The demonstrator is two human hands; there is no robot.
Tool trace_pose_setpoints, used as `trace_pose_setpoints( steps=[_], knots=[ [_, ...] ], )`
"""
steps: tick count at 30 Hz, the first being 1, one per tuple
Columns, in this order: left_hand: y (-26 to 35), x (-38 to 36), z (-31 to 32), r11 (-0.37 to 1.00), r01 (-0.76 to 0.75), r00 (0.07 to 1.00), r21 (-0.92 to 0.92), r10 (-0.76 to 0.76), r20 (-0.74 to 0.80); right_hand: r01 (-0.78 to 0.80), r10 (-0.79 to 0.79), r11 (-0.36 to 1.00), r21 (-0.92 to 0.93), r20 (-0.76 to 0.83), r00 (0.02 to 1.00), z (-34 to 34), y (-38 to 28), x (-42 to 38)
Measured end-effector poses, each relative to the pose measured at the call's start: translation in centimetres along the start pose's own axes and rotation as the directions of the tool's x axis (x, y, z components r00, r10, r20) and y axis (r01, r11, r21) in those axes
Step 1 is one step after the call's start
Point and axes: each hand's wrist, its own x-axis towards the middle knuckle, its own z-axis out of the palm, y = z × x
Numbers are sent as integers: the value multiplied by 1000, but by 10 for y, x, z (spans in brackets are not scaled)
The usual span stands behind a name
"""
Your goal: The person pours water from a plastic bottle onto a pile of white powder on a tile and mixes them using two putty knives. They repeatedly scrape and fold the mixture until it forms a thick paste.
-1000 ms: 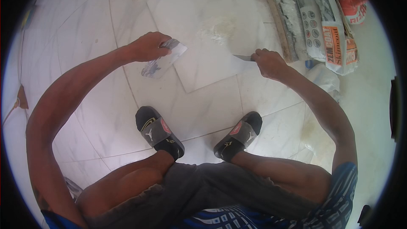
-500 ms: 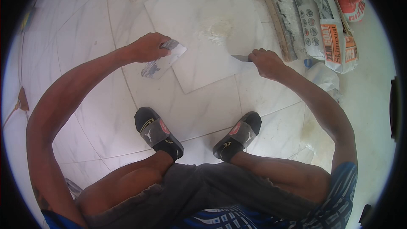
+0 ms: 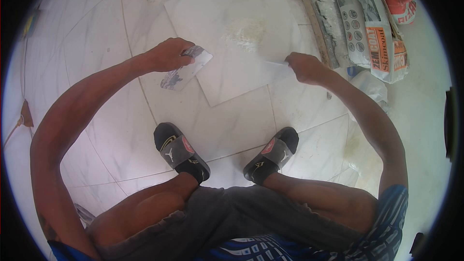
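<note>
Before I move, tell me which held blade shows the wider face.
The left blade, in the left hand: its broad, blotchy face shows, whereas the right blade, in the right hand, appears as a narrow, pale sliver.

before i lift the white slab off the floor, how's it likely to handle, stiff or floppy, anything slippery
The white slab is probably stiff, given its straight near edge and crisp corner. Its smooth-looking face may be slippery. The pale patch on it could slide if tilted, since no raised rim shows.
</note>
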Motion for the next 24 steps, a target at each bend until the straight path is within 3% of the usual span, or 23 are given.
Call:
trace_pose_setpoints(
  steps=[1, 3, 4, 6, 7, 10, 11, 14, 20, 22, 24],
  knots=[
    [0, 0, -1, 1000, 1, 1000, 3, -1, 0, -134, 126, 982, 130, 70, 990, -10, 3, 1],
    [-2, 0, 0, 1000, 2, 1000, 7, -2, 1, -226, 202, 927, 298, 109, 973, -34, 12, 7],
    [-2, 0, 0, 1000, 7, 1000, 3, -7, 3, -364, 307, 779, 510, 196, 931, -42, 21, 10],
    [-2, 0, -1, 1000, 17, 1000, -4, -17, 6, -391, 424, 652, 650, 115, 898, -39, 39, 17],
    [-2, -1, -2, 999, 31, 999, -14, -31, 10, -334, 395, 541, 772, 117, 911, -34, 55, 22],
    [-1, -2, -4, 998, 53, 999, -28, -52, 11, -384, 542, 497, 779, 66, 837, -10, 99, 48],
    [-2, -2, -4, 999, 47, 999, -19, -47, 1, -253, 455, 437, 863, 30, 890, -11, 104, 47],
    [-6, -3, -2, 997, 76, 997, -28, -76, 1, -357, 527, 505, 786, 47, 849, -21, 111, 58],
    [-13, 0, -3, 994, 93, 995, -51, -92, 31, -431, 495, 448, 783, 184, 849, -28, 122, 81],
    [-14, 0, -1, 994, 91, 996, -55, -90, 23, -338, 338, 438, 833, 196, 920, -4, 157, 103],
    [-13, -2, -1, 994, 90, 996, -67, -90, 10, -278, 237, 472, 836, 184, 954, -19, 140, 107]
  ],
)
